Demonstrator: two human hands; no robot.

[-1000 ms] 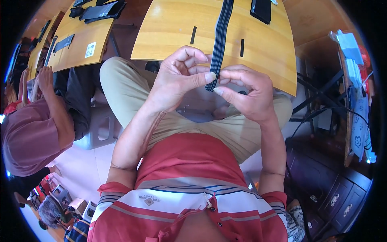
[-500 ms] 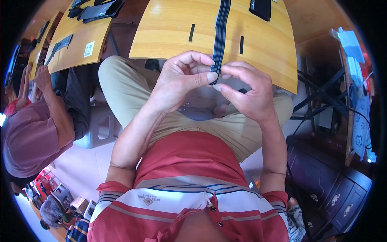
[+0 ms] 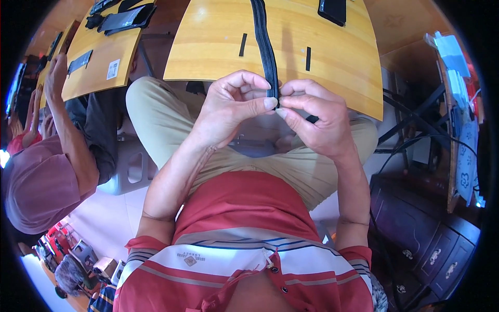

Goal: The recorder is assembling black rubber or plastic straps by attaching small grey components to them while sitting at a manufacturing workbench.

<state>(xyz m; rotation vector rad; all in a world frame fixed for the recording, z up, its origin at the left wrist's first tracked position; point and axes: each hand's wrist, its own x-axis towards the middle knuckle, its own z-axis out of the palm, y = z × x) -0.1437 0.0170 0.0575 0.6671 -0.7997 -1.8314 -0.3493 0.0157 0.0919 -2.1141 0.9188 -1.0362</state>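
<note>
A long black strap with thin pale lengthwise stripes (image 3: 265,49) runs from the far edge of the view down to my fingers, above the near edge of the wooden table (image 3: 208,41). Thumb and fingers of my left hand (image 3: 234,101) pinch its near end from the left side. From the right, my right hand (image 3: 317,112) pinches the same end at its edge, the two thumbs nearly meeting. What lies between the right fingertips is partly hidden. Two short black strips, a left one (image 3: 243,45) and a right one (image 3: 308,59), lie on the tabletop either side of the strap.
A black packet (image 3: 332,11) lies at the table's far right. On the left, a second table (image 3: 99,86) bears dark packets (image 3: 125,20), and a co-worker (image 3: 47,171) sits there. Dark drawers (image 3: 421,244) and blue items on a shelf (image 3: 455,57) stand to the right.
The strap's far part has swung left and now curves. Both hands stay nearly in place, still pinching its near end. The co-worker's arm at left has moved up.
</note>
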